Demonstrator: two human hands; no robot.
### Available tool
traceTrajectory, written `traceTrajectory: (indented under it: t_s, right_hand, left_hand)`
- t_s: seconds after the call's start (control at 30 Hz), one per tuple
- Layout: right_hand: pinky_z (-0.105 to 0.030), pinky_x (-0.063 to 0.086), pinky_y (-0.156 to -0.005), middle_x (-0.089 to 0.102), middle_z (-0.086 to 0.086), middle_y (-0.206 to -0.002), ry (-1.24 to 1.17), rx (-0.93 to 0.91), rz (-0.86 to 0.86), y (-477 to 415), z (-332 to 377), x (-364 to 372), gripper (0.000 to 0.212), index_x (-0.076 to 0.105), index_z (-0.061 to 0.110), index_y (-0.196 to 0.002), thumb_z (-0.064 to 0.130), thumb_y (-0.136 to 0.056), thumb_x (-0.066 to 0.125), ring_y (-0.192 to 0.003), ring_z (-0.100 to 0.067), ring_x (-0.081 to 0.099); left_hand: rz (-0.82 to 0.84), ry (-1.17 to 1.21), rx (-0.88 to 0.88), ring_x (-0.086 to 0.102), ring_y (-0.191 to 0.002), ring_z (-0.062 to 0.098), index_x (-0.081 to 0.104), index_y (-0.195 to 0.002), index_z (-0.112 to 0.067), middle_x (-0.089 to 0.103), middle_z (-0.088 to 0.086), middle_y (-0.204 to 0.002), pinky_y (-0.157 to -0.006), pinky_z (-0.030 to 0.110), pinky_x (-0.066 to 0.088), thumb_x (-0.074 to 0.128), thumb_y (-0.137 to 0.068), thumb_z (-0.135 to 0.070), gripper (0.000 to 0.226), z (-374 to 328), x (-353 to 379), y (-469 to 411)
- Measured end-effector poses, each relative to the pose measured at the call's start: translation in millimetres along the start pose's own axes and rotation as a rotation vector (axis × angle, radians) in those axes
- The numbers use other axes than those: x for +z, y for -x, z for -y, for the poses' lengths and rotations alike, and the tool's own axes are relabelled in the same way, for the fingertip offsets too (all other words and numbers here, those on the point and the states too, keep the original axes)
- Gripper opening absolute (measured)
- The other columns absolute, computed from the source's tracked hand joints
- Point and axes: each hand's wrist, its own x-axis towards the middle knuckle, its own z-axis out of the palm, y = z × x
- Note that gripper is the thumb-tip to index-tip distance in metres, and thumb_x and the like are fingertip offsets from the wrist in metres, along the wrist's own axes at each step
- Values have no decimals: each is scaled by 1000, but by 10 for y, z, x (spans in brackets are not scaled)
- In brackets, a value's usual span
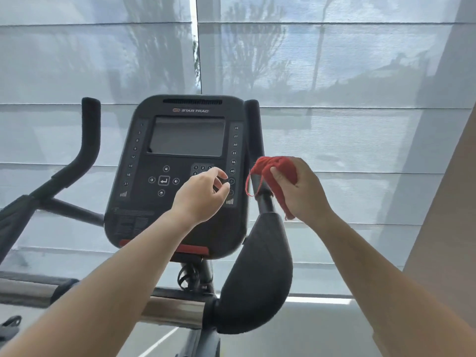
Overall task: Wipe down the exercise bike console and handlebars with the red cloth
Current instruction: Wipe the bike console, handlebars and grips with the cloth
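**gymrat:** where's the red cloth at?

**wipedown:** bunched up in the right hand, fingers and thumb curled round it. A loose thread loops out on the thumb side, in front of the right handlebar.

**gymrat:** and the other hand?

**wipedown:** the left hand is just beside the cloth, over the console keypad. Its fingers are loosely curled and it holds nothing. Can't tell if it's touching the buttons tbh.
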Motion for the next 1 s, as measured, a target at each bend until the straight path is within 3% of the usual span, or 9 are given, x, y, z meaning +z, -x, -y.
traceTrajectory:
  t_s: [0.13,0.3,0.4,0.53,0.67,0.83,1.0]
  right_hand:
    - [1,33,-77,54,15,-92,1,-110,-27,-519,-90,39,7,55,25,-93,22,-89,60,-87,5,51]
    - [-4,34,-85,57,6,-104,2,-254,-46,-1039,-235,192,11,60,20,-101,21,-90,58,-96,-1,51]
    - [-9,28,-102,47,5,-136,24,-280,95,-1076,-431,321,41,49,18,-131,23,-91,57,-124,0,40]
    - [1,16,-101,13,16,-153,21,-326,241,-976,-627,356,64,24,21,-146,26,-91,55,-135,13,15]
    - [-2,18,-103,11,18,-154,6,-330,279,-949,-656,312,62,28,23,-145,36,-89,52,-135,13,15]
    - [-17,24,-111,23,13,-152,-7,-330,266,-796,-715,328,55,41,20,-139,29,-87,57,-138,0,24]
    - [-11,24,-108,23,13,-153,54,-263,233,-775,-598,320,55,42,22,-138,26,-87,62,-135,5,26]
  left_hand:
    - [-11,-30,-14,57,-84,11,56,-111,-27,57,-16,-85,-79,32,48,47,-92,-35,22,83,124,-409]
    - [-37,-62,-38,55,-86,11,56,-112,-25,58,-12,-94,-80,32,48,48,-92,-35,24,228,336,-807]
    - [-4,-98,-44,50,-111,15,53,-124,-22,54,-6,-123,-95,31,43,48,-93,-34,33,406,526,-914]
    - [88,-235,-18,13,-143,15,23,-148,-29,14,-8,-157,-116,35,22,41,-96,-41,57,706,778,-878]
    - [166,-437,48,-11,-145,14,-4,-149,-34,-15,-7,-158,-119,39,9,23,-94,-54,66,838,870,-817]
    - [174,-441,37,-16,-145,15,-9,-149,-33,-21,-7,-156,-119,41,5,29,-97,-51,67,811,874,-765]
    - [204,-437,37,-17,-145,16,-8,-150,-32,-21,-5,-157,-118,42,5,27,-96,-52,67,816,879,-686]
